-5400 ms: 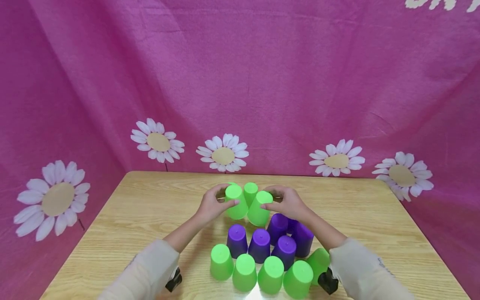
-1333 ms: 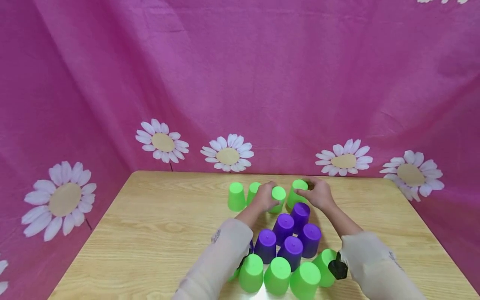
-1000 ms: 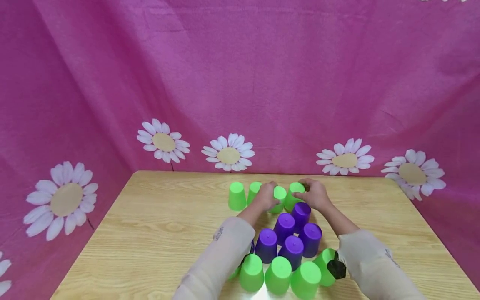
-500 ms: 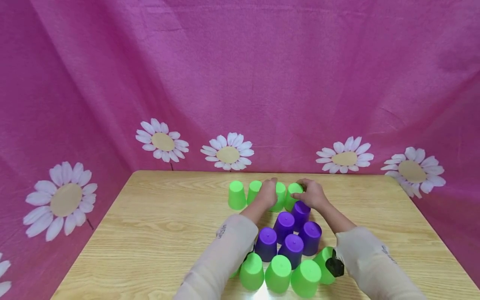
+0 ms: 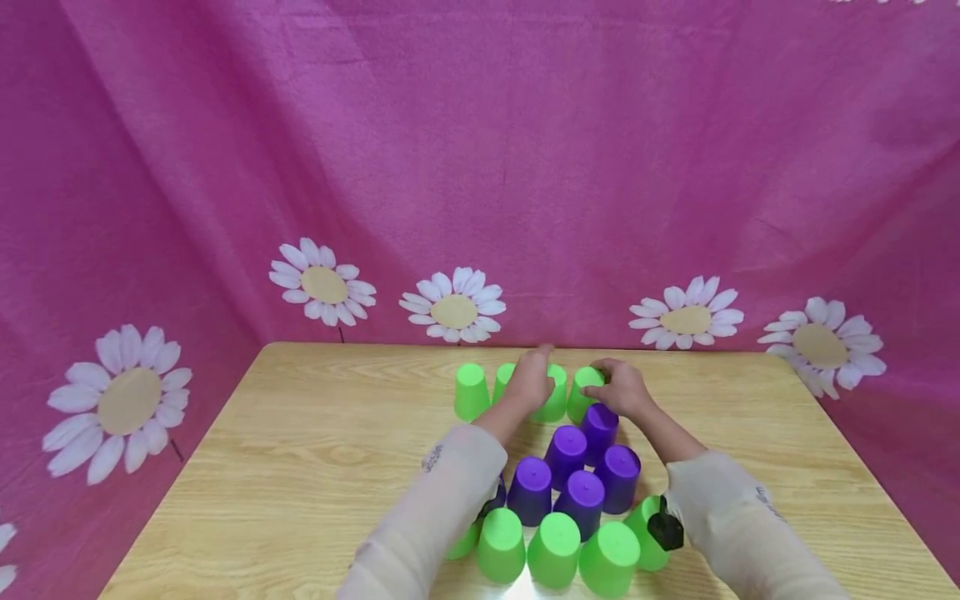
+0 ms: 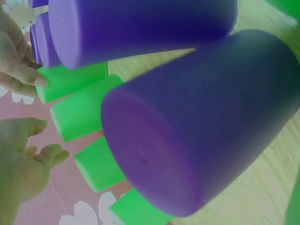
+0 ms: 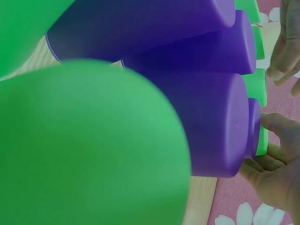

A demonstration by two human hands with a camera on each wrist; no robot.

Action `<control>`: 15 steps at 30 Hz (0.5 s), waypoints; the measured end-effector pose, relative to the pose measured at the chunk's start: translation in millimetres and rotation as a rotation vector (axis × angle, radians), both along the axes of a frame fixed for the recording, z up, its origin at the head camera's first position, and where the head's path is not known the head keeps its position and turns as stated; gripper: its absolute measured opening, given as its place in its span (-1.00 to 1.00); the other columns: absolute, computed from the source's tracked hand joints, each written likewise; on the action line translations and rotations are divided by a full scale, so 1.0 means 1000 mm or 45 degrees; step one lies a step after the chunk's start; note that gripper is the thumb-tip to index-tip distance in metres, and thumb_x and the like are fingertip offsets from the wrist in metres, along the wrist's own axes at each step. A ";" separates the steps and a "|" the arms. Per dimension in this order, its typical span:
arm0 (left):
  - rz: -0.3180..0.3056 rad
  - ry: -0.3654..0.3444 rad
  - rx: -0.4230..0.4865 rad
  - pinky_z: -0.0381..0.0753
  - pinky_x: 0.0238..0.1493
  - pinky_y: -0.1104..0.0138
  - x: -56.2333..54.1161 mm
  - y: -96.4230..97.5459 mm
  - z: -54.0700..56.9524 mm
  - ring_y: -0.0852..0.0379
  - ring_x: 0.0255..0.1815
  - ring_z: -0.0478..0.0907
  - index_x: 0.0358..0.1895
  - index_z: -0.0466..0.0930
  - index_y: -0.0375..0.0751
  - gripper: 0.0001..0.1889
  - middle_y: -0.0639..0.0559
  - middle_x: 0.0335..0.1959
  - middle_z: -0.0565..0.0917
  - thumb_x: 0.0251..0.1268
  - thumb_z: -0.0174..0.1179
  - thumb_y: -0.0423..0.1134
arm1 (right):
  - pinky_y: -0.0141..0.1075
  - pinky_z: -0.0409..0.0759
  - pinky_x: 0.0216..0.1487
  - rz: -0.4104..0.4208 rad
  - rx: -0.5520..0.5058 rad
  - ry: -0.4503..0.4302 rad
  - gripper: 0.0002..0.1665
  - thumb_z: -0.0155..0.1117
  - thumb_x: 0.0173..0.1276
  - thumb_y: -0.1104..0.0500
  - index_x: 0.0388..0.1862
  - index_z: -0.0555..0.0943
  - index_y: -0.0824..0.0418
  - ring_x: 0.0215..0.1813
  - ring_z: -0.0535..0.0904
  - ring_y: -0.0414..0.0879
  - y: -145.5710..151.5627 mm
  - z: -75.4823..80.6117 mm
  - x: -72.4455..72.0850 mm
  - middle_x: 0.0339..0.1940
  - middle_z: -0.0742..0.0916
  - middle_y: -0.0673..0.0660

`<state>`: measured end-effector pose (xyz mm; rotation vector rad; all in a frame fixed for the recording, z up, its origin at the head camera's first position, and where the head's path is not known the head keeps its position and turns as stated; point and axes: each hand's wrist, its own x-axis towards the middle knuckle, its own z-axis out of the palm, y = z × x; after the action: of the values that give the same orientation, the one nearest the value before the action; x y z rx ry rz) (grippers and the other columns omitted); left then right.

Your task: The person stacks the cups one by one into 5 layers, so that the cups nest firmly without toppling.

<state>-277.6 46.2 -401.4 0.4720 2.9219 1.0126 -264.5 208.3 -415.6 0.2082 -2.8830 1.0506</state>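
In the head view, my right hand (image 5: 624, 388) curls its thumb and fingers round the rightmost green cup (image 5: 581, 398) of the back row. All the cups stand upside down. My left hand (image 5: 529, 382) hovers by the neighbouring green cup (image 5: 557, 402), partly covering it. In the left wrist view, that left hand (image 6: 26, 161) is apart from the cups, its fingers loosely bent and holding nothing. The right wrist view has the right hand (image 7: 276, 164) on its green cup (image 7: 263, 140), largely hidden behind purple cups. Farther left stands another green cup (image 5: 471, 393).
Several purple cups (image 5: 531, 492) stand between the back row and a front row of green cups (image 5: 555, 550). Both forearms reach over the wooden table (image 5: 300, 467). A pink cloth (image 5: 525, 167) with daisies hangs behind the table's far edge.
Earlier both hands held green cups at the back; since then these spread into a row. The right hand drew the rightmost cup left against its neighbour. The left hand has let go and lifted slightly.
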 end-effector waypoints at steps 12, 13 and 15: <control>-0.145 0.140 0.172 0.50 0.21 0.19 0.005 -0.021 0.015 -0.13 0.17 0.49 0.16 0.40 -0.43 -0.54 -0.28 0.10 0.55 0.17 0.19 -0.39 | -0.02 0.57 -0.05 0.002 0.042 -0.048 -0.43 0.32 0.08 0.27 0.03 0.45 0.58 -0.12 0.57 0.22 -0.003 0.003 -0.001 -0.15 0.64 0.47; -0.147 0.137 0.197 0.50 0.20 0.18 0.005 -0.023 0.015 -0.13 0.16 0.49 0.16 0.41 -0.43 -0.55 -0.29 0.10 0.56 0.18 0.18 -0.39 | -0.02 0.57 -0.04 -0.004 0.034 -0.052 -0.43 0.31 0.08 0.28 0.04 0.45 0.58 -0.11 0.57 0.23 -0.003 0.003 -0.001 -0.15 0.64 0.47; -0.143 0.134 0.236 0.51 0.18 0.17 0.005 -0.028 0.016 -0.13 0.15 0.50 0.14 0.43 -0.40 -0.56 -0.28 0.08 0.57 0.18 0.19 -0.38 | -0.01 0.56 -0.03 -0.012 0.013 -0.064 -0.43 0.30 0.09 0.29 0.05 0.43 0.59 -0.09 0.56 0.25 -0.002 0.003 -0.001 -0.13 0.63 0.49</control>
<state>-272.6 18.0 -385.4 0.7074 2.8635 1.2863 -266.0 206.6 -412.6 0.1705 -2.9314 1.0549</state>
